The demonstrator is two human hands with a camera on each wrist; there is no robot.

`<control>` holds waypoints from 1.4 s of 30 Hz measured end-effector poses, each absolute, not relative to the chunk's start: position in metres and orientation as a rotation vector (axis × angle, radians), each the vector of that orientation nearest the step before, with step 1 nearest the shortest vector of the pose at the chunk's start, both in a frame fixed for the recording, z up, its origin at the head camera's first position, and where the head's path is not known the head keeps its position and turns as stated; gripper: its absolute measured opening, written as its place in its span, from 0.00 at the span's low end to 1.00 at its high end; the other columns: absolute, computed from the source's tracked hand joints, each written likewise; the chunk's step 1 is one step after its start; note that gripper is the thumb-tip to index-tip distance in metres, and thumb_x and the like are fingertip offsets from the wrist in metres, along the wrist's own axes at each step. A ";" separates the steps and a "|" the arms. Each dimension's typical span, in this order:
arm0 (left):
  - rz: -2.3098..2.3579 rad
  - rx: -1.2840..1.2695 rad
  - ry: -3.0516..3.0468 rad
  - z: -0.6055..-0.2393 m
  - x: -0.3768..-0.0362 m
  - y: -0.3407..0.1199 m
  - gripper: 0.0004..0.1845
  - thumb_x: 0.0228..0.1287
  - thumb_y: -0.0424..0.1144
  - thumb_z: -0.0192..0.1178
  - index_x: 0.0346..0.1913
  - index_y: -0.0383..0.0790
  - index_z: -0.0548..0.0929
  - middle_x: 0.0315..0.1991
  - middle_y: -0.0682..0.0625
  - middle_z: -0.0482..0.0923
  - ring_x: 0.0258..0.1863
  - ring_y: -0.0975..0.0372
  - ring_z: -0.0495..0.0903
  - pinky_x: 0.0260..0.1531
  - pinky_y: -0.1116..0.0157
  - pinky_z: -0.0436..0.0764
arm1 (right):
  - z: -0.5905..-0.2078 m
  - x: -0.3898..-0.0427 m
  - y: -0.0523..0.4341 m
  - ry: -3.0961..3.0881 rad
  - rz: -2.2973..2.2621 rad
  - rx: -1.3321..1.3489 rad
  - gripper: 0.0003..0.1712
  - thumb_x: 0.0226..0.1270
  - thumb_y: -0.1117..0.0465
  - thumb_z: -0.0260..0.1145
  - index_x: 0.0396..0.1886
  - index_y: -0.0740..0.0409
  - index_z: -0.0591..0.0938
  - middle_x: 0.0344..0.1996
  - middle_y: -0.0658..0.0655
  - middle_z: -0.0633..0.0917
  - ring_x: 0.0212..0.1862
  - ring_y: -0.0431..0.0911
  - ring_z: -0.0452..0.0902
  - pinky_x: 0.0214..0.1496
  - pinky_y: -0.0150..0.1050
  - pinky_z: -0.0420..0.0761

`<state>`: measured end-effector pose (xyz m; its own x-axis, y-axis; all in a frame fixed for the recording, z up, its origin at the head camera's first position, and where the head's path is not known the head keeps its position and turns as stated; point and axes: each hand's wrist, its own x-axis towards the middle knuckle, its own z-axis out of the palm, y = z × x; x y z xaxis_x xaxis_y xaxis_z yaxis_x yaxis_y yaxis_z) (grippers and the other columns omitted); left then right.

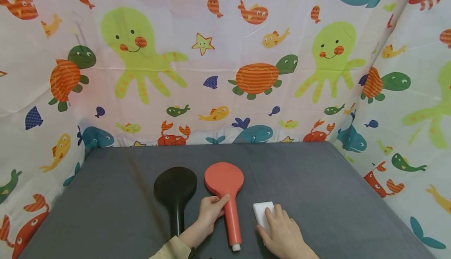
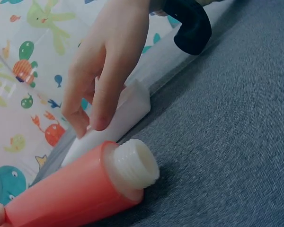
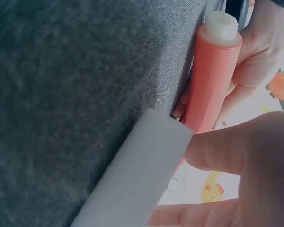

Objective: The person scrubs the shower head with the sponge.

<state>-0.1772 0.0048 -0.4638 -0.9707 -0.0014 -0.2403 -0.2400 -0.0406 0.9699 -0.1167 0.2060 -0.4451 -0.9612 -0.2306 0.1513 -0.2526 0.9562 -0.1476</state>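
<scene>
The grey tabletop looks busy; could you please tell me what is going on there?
A person is working with both hands on the grey tabletop. The left hand grips the red paddle-shaped object by its handle, whose pale threaded end points toward the person. The right hand is over the white block, fingers at it, though I cannot tell whether it has a grip. A black paddle-shaped object lies to the left of the red one, untouched.

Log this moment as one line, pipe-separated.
left hand: grips red paddle | right hand: touches white block | black paddle: left of red paddle
</scene>
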 end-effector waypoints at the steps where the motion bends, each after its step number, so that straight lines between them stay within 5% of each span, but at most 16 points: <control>1: 2.119 -0.259 2.080 -0.463 -0.177 0.004 0.33 0.62 0.39 0.61 0.54 0.10 0.64 0.49 0.23 0.71 0.46 0.46 0.78 0.40 0.57 0.80 | -0.445 -0.117 0.206 -2.978 0.243 0.374 0.25 0.55 0.47 0.67 0.44 0.61 0.76 0.39 0.62 0.71 0.29 0.48 0.67 0.23 0.44 0.70; 6: 2.020 -0.197 2.198 -0.454 -0.173 -0.003 0.25 0.65 0.40 0.58 0.49 0.14 0.70 0.37 0.36 0.78 0.36 0.54 0.81 0.35 0.61 0.81 | -0.448 -0.118 0.206 -2.967 0.224 0.386 0.27 0.52 0.47 0.69 0.44 0.62 0.77 0.39 0.62 0.71 0.30 0.48 0.68 0.23 0.44 0.70; 10: 1.876 -0.129 2.253 -0.441 -0.169 -0.011 0.17 0.67 0.43 0.55 0.31 0.27 0.74 0.21 0.51 0.67 0.20 0.64 0.69 0.22 0.68 0.71 | -0.448 -0.117 0.206 -2.962 0.262 0.377 0.28 0.52 0.46 0.69 0.44 0.62 0.77 0.40 0.62 0.72 0.32 0.49 0.68 0.24 0.45 0.71; 17: 1.690 0.292 2.375 -0.416 -0.154 -0.048 0.24 0.67 0.45 0.55 0.54 0.25 0.74 0.47 0.36 0.77 0.44 0.48 0.78 0.41 0.57 0.78 | -0.438 -0.117 0.210 -2.880 0.298 0.379 0.28 0.54 0.47 0.68 0.48 0.62 0.77 0.42 0.61 0.74 0.39 0.54 0.73 0.30 0.50 0.74; 21: 1.847 0.354 2.647 -0.414 -0.146 -0.080 0.12 0.66 0.37 0.57 0.46 0.31 0.80 0.36 0.45 0.82 0.34 0.56 0.82 0.32 0.69 0.79 | -0.433 -0.116 0.213 -2.790 0.335 0.380 0.28 0.52 0.50 0.70 0.48 0.62 0.77 0.41 0.60 0.74 0.38 0.55 0.73 0.31 0.51 0.75; 24: 1.814 0.246 2.889 -0.420 -0.139 -0.102 0.09 0.64 0.34 0.58 0.43 0.31 0.79 0.36 0.45 0.81 0.33 0.58 0.82 0.30 0.70 0.80 | -0.433 -0.115 0.212 -2.827 0.381 0.356 0.29 0.53 0.49 0.70 0.50 0.62 0.76 0.44 0.63 0.74 0.40 0.58 0.73 0.32 0.52 0.75; 33: 1.525 -0.064 2.704 -0.452 -0.130 -0.133 0.31 0.62 0.45 0.59 0.53 0.18 0.67 0.40 0.39 0.78 0.39 0.50 0.80 0.37 0.56 0.80 | -0.446 -0.115 0.205 -2.932 0.437 0.316 0.32 0.54 0.44 0.68 0.47 0.64 0.75 0.46 0.70 0.72 0.38 0.60 0.72 0.30 0.54 0.75; 37: 1.667 -0.148 2.494 -0.457 -0.133 -0.130 0.37 0.60 0.44 0.61 0.56 0.12 0.62 0.44 0.27 0.75 0.44 0.43 0.77 0.38 0.53 0.80 | -0.454 -0.115 0.201 -2.891 0.381 0.351 0.31 0.49 0.46 0.71 0.43 0.64 0.75 0.43 0.70 0.72 0.36 0.59 0.72 0.27 0.51 0.75; 39: 1.764 -0.176 2.345 -0.457 -0.136 -0.129 0.39 0.60 0.43 0.61 0.56 0.08 0.58 0.46 0.22 0.72 0.44 0.41 0.77 0.38 0.52 0.80 | -0.456 -0.116 0.200 -2.897 0.381 0.358 0.30 0.48 0.48 0.72 0.42 0.65 0.75 0.42 0.70 0.72 0.35 0.59 0.71 0.25 0.50 0.75; 42: 1.868 -0.199 2.139 -0.459 -0.140 -0.132 0.35 0.60 0.40 0.61 0.53 0.07 0.62 0.42 0.27 0.76 0.40 0.46 0.81 0.38 0.53 0.81 | -0.457 -0.119 0.198 -2.943 0.402 0.361 0.28 0.48 0.52 0.73 0.42 0.64 0.74 0.42 0.69 0.70 0.35 0.57 0.69 0.23 0.48 0.73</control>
<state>-0.1397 -0.1317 -0.4593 -0.9473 0.0875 -0.3082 -0.2936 0.1480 0.9444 -0.1186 0.1984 -0.4567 -0.9599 -0.2160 0.1787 -0.2560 0.9351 -0.2450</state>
